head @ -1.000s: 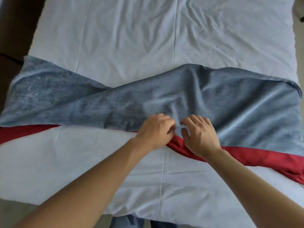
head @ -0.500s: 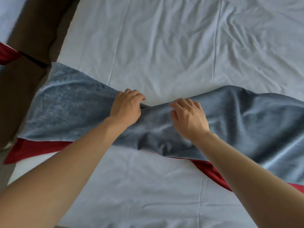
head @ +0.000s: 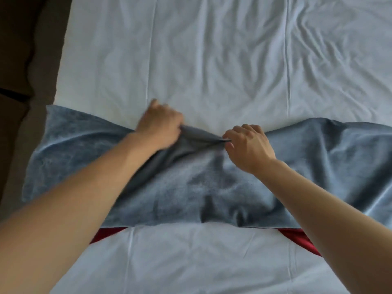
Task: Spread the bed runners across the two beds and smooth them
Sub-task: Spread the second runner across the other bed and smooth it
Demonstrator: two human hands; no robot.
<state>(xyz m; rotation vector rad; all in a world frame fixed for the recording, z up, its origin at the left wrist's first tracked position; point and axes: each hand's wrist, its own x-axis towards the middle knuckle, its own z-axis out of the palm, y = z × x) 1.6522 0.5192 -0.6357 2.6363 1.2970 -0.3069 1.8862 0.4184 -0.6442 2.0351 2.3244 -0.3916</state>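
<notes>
White bed sheet (head: pixel 212 60), creased and wrinkled, covers the bed; dark floor (head: pixel 25 60) along its left edge. Blue-grey bed runner (head: pixel 191 187) lies crosswise over the sheet, bunched in the middle, soft napped fabric. Red underside (head: pixel 301 238) peeks out at the near edge. Left hand (head: pixel 160 126) and right hand (head: pixel 248 145) both pinch the runner's far edge, a raised fold stretched between them.

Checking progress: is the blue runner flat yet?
No. The blue runner is bunched mid-bed, its far edge pinched between both hands.
</notes>
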